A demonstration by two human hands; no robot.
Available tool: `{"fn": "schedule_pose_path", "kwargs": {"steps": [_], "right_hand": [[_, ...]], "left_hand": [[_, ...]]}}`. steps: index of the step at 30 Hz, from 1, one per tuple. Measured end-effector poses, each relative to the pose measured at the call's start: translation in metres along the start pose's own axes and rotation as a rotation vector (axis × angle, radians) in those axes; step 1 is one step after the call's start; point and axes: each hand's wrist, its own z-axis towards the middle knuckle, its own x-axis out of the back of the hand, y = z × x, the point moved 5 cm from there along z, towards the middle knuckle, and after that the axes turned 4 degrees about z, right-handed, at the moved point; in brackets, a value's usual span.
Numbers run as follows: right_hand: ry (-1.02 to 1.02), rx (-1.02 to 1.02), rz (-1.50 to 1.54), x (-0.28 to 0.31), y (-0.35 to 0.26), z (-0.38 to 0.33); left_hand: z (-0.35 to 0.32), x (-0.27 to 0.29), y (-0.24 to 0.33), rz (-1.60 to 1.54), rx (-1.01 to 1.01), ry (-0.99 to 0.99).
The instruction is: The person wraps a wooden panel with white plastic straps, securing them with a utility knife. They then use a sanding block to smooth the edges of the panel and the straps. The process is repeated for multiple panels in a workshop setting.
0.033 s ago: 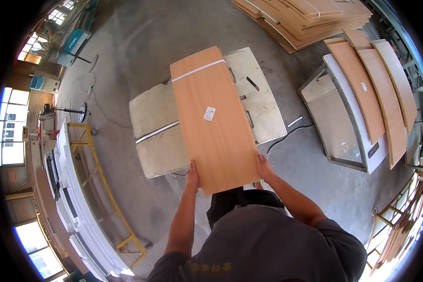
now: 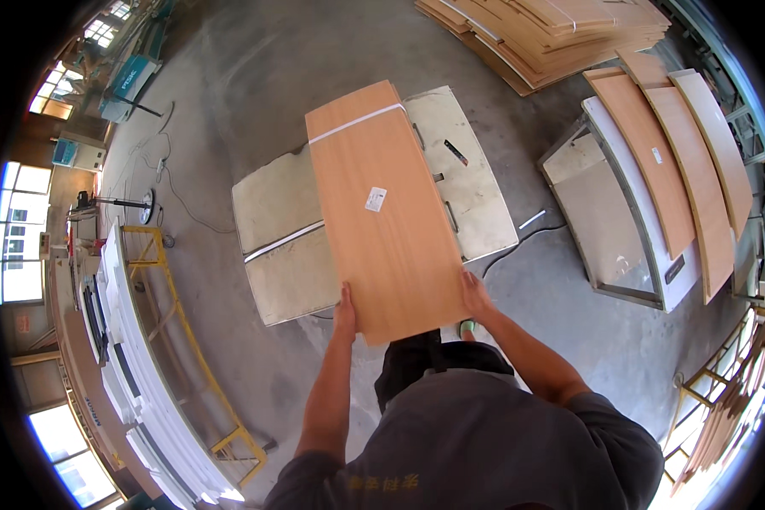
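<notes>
I hold a long orange-brown wooden board (image 2: 382,212) by its near end, one hand on each long edge. My left hand (image 2: 345,310) grips the left corner and my right hand (image 2: 476,293) grips the right corner. The board carries a small white sticker (image 2: 376,199) in its middle and a white strip across its far end. It lies lengthwise over a beige worktable (image 2: 272,204) with a metal strip across it. A small dark tool (image 2: 456,152) rests on the table's right part.
Stacked wooden boards (image 2: 552,34) lie at the far right. More boards (image 2: 680,161) lean on a white frame at right. A yellow rack (image 2: 166,289) with white panels stands at left. A cable (image 2: 527,229) runs over the concrete floor.
</notes>
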Motion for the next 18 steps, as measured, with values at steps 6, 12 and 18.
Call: {"fn": "schedule_pose_path", "kwargs": {"steps": [6, 12, 18], "right_hand": [[0.105, 0.148, -0.747, -0.04, -0.082, 0.027], [0.23, 0.016, -0.592, -0.03, -0.048, 0.032], [0.159, -0.505, 0.571, -0.056, -0.018, 0.043]], "left_hand": [[0.13, -0.001, 0.051, 0.733, -0.496, 0.031], [0.109, -0.041, 0.074, -0.004, -0.513, -0.216], [0.095, -0.028, 0.085, -0.111, -0.373, -0.238]]}}
